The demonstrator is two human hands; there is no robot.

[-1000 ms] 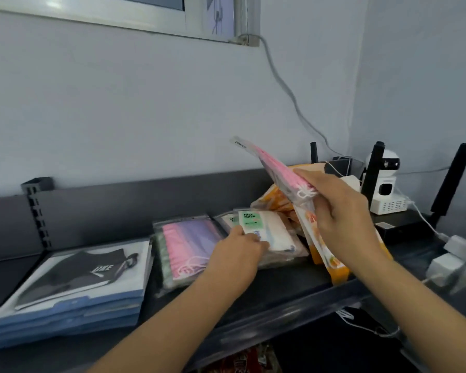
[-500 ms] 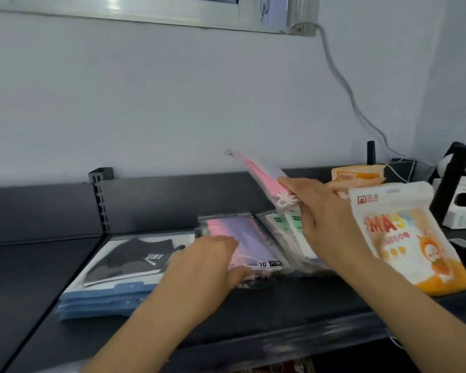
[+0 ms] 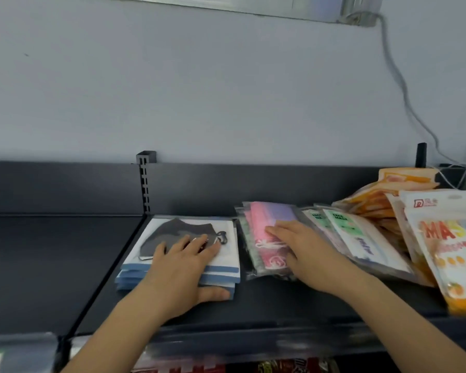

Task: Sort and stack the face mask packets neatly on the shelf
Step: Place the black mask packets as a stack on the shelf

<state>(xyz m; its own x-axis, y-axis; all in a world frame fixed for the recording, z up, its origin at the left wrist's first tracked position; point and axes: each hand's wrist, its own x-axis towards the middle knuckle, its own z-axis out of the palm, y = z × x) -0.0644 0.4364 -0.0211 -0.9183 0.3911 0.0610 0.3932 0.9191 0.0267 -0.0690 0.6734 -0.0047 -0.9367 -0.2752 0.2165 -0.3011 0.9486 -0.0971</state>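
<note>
On the dark shelf [image 3: 280, 305] lies a stack of white-and-blue packets with a black mask [image 3: 221, 262]. My left hand [image 3: 183, 267] rests flat on that stack, thumb against its front edge. To its right lies a pile of clear packets with pink and purple masks [image 3: 261, 227]; my right hand [image 3: 299, 246] lies flat on top of it with straight fingers. Further right are clear packets with green "FACE MASK" labels [image 3: 353, 235], then orange-and-white "MASK" pouches [image 3: 447, 246] leaning in a loose heap.
The shelf's left bay [image 3: 51, 265] is bare dark metal, split off by a slotted upright [image 3: 144, 184]. A cable [image 3: 404, 84] runs down the wall to devices at the back right. Snack packets show on the shelf below [image 3: 280, 367].
My right hand has laid the pink packet it held down onto the pink-and-purple pile. My left hand moved left from that pile onto the black-mask stack. The view shifted left.
</note>
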